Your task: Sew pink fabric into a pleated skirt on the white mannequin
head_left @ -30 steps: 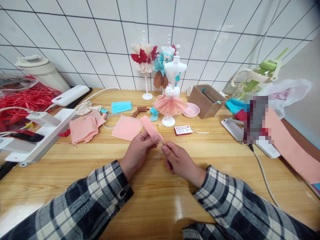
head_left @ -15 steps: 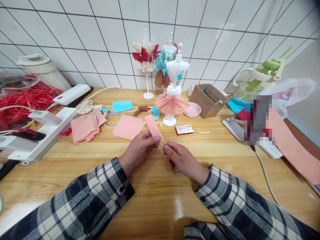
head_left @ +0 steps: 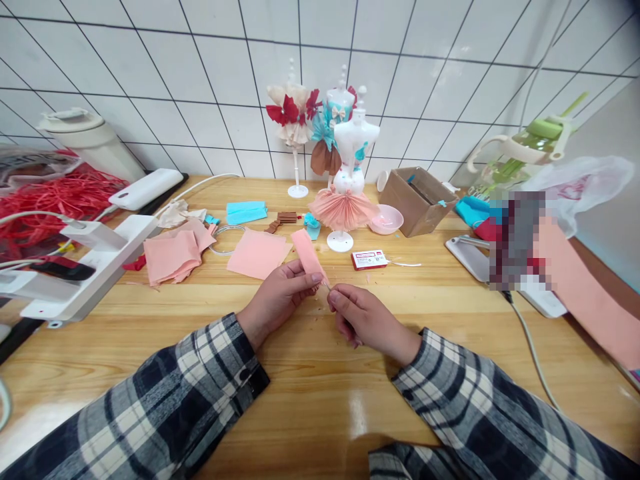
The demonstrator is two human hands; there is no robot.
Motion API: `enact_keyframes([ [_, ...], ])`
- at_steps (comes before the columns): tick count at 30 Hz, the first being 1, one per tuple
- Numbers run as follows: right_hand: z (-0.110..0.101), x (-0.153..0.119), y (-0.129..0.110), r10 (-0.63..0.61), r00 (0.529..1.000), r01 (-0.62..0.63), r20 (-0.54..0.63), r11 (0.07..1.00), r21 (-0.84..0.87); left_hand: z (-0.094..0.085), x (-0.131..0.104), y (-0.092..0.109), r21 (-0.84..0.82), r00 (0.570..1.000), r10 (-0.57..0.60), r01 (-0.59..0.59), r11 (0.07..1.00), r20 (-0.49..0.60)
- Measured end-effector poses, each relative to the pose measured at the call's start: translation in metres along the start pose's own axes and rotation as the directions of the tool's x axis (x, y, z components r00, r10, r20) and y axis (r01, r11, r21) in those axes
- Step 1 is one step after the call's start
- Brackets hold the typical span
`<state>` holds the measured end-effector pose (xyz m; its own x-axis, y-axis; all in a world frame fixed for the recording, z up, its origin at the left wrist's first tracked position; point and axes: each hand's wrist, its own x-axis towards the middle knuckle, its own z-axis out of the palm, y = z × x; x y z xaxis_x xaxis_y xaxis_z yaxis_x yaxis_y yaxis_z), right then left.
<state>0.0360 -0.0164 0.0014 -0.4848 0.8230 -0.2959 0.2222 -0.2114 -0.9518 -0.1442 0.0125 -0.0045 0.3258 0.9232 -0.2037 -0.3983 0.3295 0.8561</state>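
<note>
My left hand [head_left: 280,293] pinches a folded strip of pink crepe paper [head_left: 306,251] between thumb and fingers, its upper end pointing up and away. Small shreds hang at the strip's lower end. Close beside it, my right hand [head_left: 367,317] is closed around a thin metal tool [head_left: 327,287]. Only the tool's tip shows, touching or nearly touching the paper's lower end; my fingers cover the rest. Beyond the hands stands a small white dress form [head_left: 356,137] with a pleated pink paper skirt [head_left: 343,210]. A square pink sheet [head_left: 257,253] lies left of the strip.
Behind stand other dressed forms [head_left: 295,107]. A cardboard box [head_left: 417,200], pink bowl [head_left: 386,219] and small red-and-white box [head_left: 369,260] lie to the right. Stacked pink sheets [head_left: 173,255] and a power strip [head_left: 95,273] are left. A cable [head_left: 533,360] runs along the right.
Both hands keep nearly the same place and the same hold on paper and tool. The whole view has shifted very slightly.
</note>
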Motion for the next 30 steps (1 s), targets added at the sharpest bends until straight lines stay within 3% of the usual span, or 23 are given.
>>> enact_keyframes([
  [30,-0.0036,-0.0003,0.0006,0.0,0.999,0.0,0.038,1.0,0.006,-0.0001,0.0008,-0.0007,-0.008,1.0,0.009,-0.009,1.0,-0.004],
])
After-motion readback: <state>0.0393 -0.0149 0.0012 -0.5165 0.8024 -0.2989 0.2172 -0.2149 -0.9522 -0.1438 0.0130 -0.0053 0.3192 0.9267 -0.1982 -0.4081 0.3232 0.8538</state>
